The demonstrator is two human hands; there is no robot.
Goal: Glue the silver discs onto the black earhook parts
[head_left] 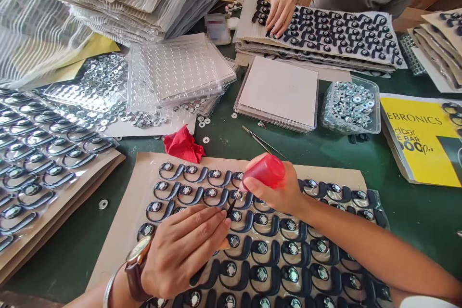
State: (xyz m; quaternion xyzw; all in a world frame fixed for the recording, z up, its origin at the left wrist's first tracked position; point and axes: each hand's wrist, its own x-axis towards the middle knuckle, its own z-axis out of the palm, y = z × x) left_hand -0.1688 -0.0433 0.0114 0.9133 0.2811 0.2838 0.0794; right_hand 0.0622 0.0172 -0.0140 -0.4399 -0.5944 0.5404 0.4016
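My right hand [279, 187] is wrapped around a small red squeeze bottle [265, 172], tilted with its nozzle down to the left over one of the parts. My left hand [187, 245], with a watch on the wrist, is closed on a thin dark pointed tool, probably tweezers [231, 208]; most of it is hidden by the fingers. Its tip sits close to the nozzle. Beneath both hands lies a brown card sheet [121, 211] bearing rows of black curved parts [263, 248], each with a round metal piece. Whether nozzle or tip touches a part, I cannot tell.
Steel tweezers [262, 140] and a red cloth [184, 144] lie beyond the sheet. Behind stand a clear tub of metal washers [351, 106], stacked plastic trays [180, 70] and a white-topped stack [279, 91]. Another person's hand [280, 12] touches a similar sheet [332, 36].
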